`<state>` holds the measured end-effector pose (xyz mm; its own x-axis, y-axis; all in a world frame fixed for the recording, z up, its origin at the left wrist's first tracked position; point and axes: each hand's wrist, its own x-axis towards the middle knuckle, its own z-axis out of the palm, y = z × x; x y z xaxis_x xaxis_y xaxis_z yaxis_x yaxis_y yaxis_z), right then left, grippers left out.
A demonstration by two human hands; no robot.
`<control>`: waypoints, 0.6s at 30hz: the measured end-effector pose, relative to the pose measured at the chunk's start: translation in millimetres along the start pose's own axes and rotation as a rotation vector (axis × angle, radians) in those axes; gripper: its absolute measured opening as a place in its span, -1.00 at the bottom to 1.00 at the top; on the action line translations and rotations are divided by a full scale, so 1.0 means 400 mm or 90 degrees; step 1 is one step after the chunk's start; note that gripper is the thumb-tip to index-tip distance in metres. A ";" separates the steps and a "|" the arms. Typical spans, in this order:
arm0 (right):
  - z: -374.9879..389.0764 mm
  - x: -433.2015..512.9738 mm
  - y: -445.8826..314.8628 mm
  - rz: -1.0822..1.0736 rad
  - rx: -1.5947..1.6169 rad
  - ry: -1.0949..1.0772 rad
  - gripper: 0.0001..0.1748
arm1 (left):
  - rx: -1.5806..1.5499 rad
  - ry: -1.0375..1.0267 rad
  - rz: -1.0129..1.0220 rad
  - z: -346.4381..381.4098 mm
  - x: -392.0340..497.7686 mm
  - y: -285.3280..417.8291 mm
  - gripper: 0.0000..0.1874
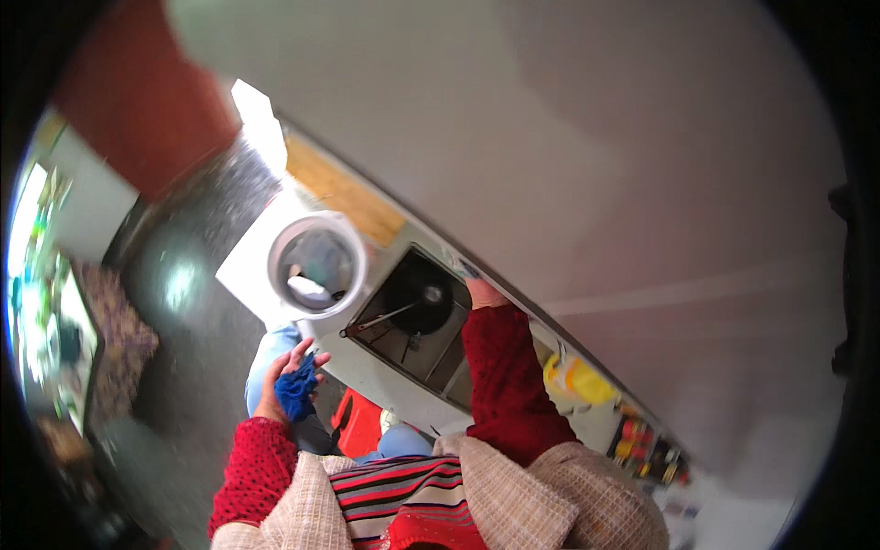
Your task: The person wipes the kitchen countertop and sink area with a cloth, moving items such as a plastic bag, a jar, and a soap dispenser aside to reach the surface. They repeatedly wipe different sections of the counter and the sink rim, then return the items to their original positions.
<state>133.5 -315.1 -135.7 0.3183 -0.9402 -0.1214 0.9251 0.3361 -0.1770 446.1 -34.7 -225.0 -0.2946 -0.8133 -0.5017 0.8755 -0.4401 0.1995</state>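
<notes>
My left hand holds a crumpled blue cloth against its palm, with several fingers spread. It is in front of the counter, below a white round tub. My right hand reaches over the far side of a metal sink. Its fingers are partly hidden near the edge of a large grey panel, and what they touch cannot be made out. A dark round pan sits in the sink. A long thin handle slants across the sink's near left corner.
The white tub contains blurred items. Beyond it, a wooden board lies along the counter. A yellow package and several small containers are to the right. A red object is below the counter; grey floor extends left.
</notes>
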 end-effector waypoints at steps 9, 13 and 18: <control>-0.144 -0.710 -0.615 -0.591 -0.258 0.217 -0.47 | 0.113 0.047 0.006 0.017 -0.046 -0.083 -0.43; -0.229 -0.911 -0.687 -0.758 -0.248 0.275 -0.48 | 0.058 0.092 -0.016 -0.006 -0.106 -0.088 -0.46; -0.268 -0.770 -0.526 -0.663 -0.015 0.012 -0.65 | 0.121 0.059 -0.084 0.004 -0.171 -0.054 -0.49</control>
<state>-181.6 -90.3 -165.6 -0.6393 -0.7640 0.0872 0.7350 -0.6405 -0.2225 446.7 29.7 -193.7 -0.3572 -0.7098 -0.6071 0.7416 -0.6107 0.2777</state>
